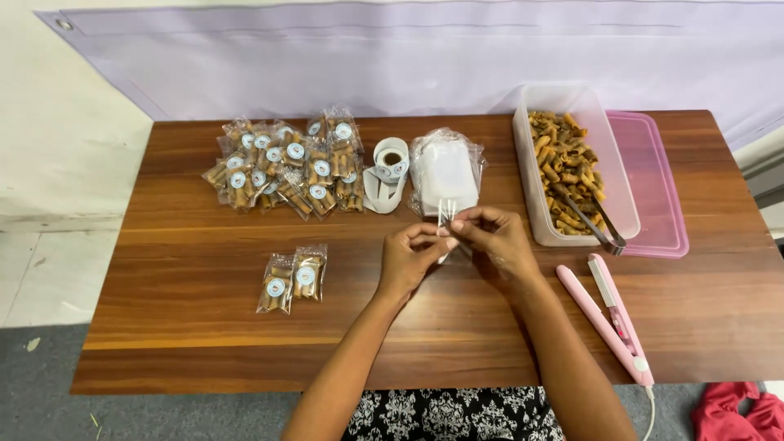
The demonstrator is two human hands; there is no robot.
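Both hands meet over the middle of the wooden table [204,327]: the left hand [406,260] and the right hand [496,239] pinch a small empty clear bag [446,217] between thumbs and fingertips, holding it upright just above the tabletop. Right behind it lies a pack of empty clear bags [447,170], and just left of that a roll of round stickers [387,171]. Farther left sits a heap of filled snack packets [286,166], each with a round sticker, while two filled packets [292,279] lie side by side, apart from the heap, left of the left hand. To the right stands a clear plastic tub [621,175] of fried snack rolls with metal tongs [594,222] resting in it, on a pink lid [657,184]. A pink heat sealer [608,317] lies near the right forearm
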